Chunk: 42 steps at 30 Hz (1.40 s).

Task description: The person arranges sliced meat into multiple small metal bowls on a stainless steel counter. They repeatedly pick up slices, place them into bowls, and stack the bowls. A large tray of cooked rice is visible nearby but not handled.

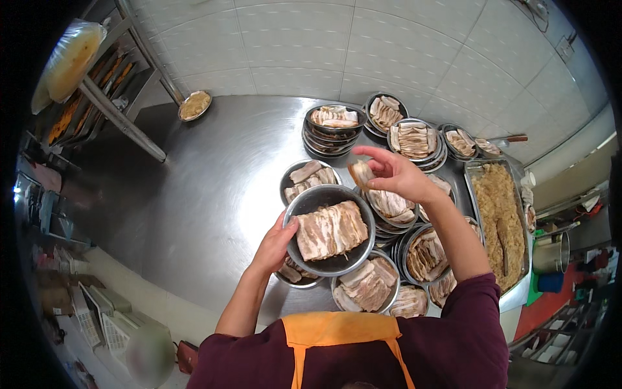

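My left hand (277,245) grips the rim of a round metal bowl (329,192), its thumb over the edge. Inside that bowl lies a neat row of sliced, layered meat (333,231) that looks like pork belly. Up and to the right of it, my right hand (384,172) pinches a small piece of sliced meat (361,175) between thumb and fingers, above a bowl of slices (391,206). More bowls of meat stand close around the held one, among them a bowl (311,180) just behind it and another (367,284) nearer my body.
Stacked bowls of slices (334,131) stand toward the tiled wall. At right, a rectangular metal tray (469,180) holds a crumbly tan mixture with a utensil in it. A small dish of similar mixture (195,105) sits by the shelf's metal leg (124,121) on the steel table (194,194).
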Tool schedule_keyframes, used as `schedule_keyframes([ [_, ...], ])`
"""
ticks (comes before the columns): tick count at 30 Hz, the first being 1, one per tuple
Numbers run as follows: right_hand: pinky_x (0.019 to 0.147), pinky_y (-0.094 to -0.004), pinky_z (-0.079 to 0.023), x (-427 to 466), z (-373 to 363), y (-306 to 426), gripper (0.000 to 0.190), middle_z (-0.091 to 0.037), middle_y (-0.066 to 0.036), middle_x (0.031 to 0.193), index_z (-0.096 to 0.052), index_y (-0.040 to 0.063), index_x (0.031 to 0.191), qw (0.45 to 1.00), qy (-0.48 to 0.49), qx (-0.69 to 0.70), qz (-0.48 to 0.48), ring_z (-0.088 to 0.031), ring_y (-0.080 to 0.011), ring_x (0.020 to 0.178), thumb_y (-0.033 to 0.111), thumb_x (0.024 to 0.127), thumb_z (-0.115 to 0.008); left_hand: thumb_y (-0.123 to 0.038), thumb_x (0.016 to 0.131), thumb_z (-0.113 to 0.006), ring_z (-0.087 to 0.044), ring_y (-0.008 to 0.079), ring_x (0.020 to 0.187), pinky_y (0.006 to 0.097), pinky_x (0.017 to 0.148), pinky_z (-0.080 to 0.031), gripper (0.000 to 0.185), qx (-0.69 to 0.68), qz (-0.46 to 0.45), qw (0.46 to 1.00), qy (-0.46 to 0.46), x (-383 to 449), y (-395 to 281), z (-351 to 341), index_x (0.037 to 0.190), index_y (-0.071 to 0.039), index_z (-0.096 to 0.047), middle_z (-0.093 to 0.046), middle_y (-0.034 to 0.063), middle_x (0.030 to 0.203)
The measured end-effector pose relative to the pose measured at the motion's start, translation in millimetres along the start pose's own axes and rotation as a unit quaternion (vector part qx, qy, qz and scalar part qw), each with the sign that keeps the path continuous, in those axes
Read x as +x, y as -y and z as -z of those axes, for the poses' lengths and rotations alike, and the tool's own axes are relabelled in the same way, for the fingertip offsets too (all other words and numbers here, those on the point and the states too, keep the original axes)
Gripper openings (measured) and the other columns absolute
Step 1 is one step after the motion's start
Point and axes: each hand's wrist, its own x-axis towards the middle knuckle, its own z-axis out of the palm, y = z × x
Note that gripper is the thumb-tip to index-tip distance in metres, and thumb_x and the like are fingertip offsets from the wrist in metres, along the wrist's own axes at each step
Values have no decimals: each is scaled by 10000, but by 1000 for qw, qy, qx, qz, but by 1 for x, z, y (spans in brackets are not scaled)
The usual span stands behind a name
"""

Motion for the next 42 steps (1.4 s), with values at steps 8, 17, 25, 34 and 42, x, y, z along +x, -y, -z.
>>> schedule_keyframes([
  [8,936,-399,-405,-5,-55,23,147,-605,3,1028,-599,106,787,763,72,-528,365,-513,-211,1090,49,662,-651,-267,968,-463,-460,139,1176,283,979,-392,538,12,39,996,74,-15,-1,-5,1419,-45,-271,-458,78,1317],
  [17,900,-398,-455,5,-46,13,174,-541,-107,1229,-634,33,869,703,250,-525,408,-528,-277,1118,153,759,-574,-249,969,-462,-466,128,1169,283,972,-403,547,40,52,986,152,-22,-2,0,1425,-32,-252,-445,76,1328],
  [25,915,-408,-423,-5,-51,-8,230,-565,-128,1124,-629,-4,876,771,234,-481,346,-527,-317,1082,74,662,-665,-243,958,-489,-492,135,1130,294,944,-426,488,30,84,991,97,-18,6,-3,1374,-38,-339,-486,78,1282],
  [34,916,-330,-433,-60,46,4,200,-617,-96,1101,-653,47,1009,888,-170,-378,201,-567,-220,1052,59,822,-585,-188,947,-502,-484,172,1161,309,972,-411,511,11,40,999,18,-13,16,16,1399,-45,-309,-466,101,1313],
  [42,855,-372,-461,-128,65,-89,196,-647,-113,990,-651,34,961,879,-130,-459,13,-593,-279,939,155,807,-641,-181,955,-487,-490,191,1168,319,982,-411,520,-13,-2,998,-64,-6,12,37,1414,-60,-274,-456,98,1324],
])
